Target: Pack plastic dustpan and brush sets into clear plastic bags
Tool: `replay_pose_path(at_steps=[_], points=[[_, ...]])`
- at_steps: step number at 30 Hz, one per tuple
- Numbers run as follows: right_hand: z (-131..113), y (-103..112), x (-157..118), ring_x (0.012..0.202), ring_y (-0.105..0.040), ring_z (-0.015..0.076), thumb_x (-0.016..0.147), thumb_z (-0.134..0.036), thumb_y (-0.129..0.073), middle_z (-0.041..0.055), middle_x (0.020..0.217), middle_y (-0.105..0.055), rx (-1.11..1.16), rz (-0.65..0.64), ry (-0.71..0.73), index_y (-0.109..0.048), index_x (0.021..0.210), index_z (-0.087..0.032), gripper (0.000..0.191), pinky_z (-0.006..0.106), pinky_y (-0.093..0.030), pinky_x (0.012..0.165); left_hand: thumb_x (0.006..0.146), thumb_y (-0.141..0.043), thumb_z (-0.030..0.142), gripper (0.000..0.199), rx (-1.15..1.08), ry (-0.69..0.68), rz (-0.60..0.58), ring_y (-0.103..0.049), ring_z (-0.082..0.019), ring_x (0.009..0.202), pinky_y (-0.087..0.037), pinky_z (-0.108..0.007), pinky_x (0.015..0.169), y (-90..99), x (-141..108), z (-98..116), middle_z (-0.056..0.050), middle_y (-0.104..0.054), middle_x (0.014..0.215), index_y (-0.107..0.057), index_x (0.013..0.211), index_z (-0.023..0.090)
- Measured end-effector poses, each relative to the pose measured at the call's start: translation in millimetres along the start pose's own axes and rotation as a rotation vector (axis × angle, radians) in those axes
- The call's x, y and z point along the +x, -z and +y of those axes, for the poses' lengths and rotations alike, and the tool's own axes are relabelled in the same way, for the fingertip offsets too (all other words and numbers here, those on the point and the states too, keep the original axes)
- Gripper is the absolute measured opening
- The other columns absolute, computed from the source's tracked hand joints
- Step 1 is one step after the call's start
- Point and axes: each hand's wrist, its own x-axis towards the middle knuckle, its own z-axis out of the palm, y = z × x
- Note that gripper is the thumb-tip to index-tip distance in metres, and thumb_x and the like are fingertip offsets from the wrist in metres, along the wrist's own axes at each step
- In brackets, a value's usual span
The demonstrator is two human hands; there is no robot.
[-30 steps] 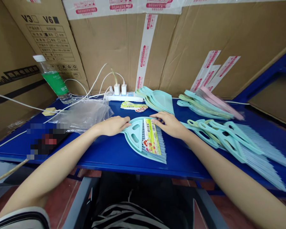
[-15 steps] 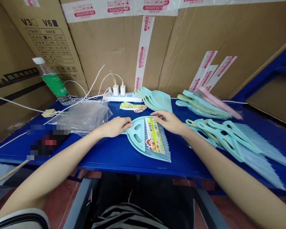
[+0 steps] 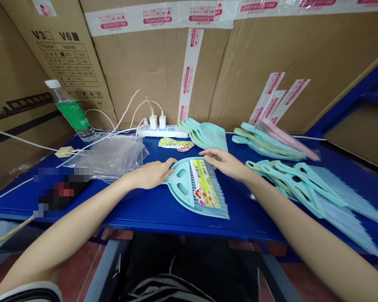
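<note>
Brush-and-dustpan set (image 3: pixel 189 183) lies on the blue desk (image 3: pixel 138 212), between the person's hands; in the head view it looks light, its plastic stiff and perhaps slippery — only the bristles (image 3: pixel 224 200) should bend. Its handle seems the place to hold, and the left hand (image 3: pixel 153 173) has its fingers closed round it, hiding most of it. The right hand's (image 3: pixel 226 163) thumb and forefinger are parted by the far edge — whether they touch the label (image 3: pixel 206 184), I can't tell. Brush and label cover most of the pan.

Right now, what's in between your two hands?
In the head view, a turquoise dustpan lies between left hand and right hand, with a brush and colourful card on it.
</note>
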Motion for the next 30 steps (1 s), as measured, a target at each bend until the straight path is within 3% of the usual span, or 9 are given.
replay_pose_path(at_steps=[5, 10, 21, 27, 30], points=[[-2, -3, -1, 0.094, -0.064, 0.0207, 0.088, -0.026, -0.054, 0.0071, 0.099, -0.066, 0.187, -0.065, -0.024, -0.065, 0.106, -0.021, 0.022, 0.035, -0.059, 0.076, 0.100, -0.021, 0.039, 0.042, 0.073, -0.014, -0.085, -0.064, -0.022, 0.076, -0.042, -0.030, 0.069, 12.2, -9, -9, -0.008, -0.070, 0.089, -0.040, 0.132, 0.019], [-3, -4, -1, 0.094, -0.063, 0.0204, 0.088, -0.026, -0.054, 0.0077, 0.101, -0.065, 0.194, -0.090, -0.005, -0.064, 0.107, -0.020, 0.023, 0.038, -0.058, 0.081, 0.100, -0.021, 0.036, 0.040, 0.099, 0.017, -0.120, -0.063, -0.021, 0.071, -0.042, -0.030, 0.065, 15.1, -9, -6, -0.007, -0.069, 0.083, -0.042, 0.128, 0.017], [3, 6, 0, 0.099, -0.061, 0.0228, 0.087, -0.032, -0.057, 0.0078, 0.104, -0.066, 0.157, -0.125, 0.021, -0.067, 0.110, -0.022, 0.027, 0.043, -0.055, 0.088, 0.099, -0.022, 0.033, 0.037, 0.244, 0.052, -0.067, -0.068, -0.025, 0.077, -0.046, -0.033, 0.067, 7.7, -4, 5, -0.009, -0.069, 0.082, -0.041, 0.126, 0.016], [7, 10, 0, 0.097, -0.062, 0.0222, 0.085, -0.033, -0.059, 0.0080, 0.111, -0.066, 0.139, -0.093, -0.016, -0.068, 0.113, -0.022, 0.031, 0.043, -0.051, 0.091, 0.100, -0.021, 0.032, 0.039, 0.162, 0.058, 0.017, -0.069, -0.025, 0.079, -0.047, -0.034, 0.070, 0.3, 1, 7, -0.007, -0.071, 0.084, -0.043, 0.129, 0.017], [5, 10, -1, 0.105, -0.061, 0.0231, 0.086, -0.035, -0.059, 0.0075, 0.113, -0.067, 0.254, -0.100, -0.063, -0.067, 0.114, -0.023, 0.032, 0.041, -0.050, 0.093, 0.100, -0.021, 0.033, 0.041, 0.060, 0.020, 0.068, -0.069, -0.022, 0.080, -0.047, -0.033, 0.072, -1.1, 3, 4, -0.006, -0.071, 0.087, -0.042, 0.133, 0.019]])
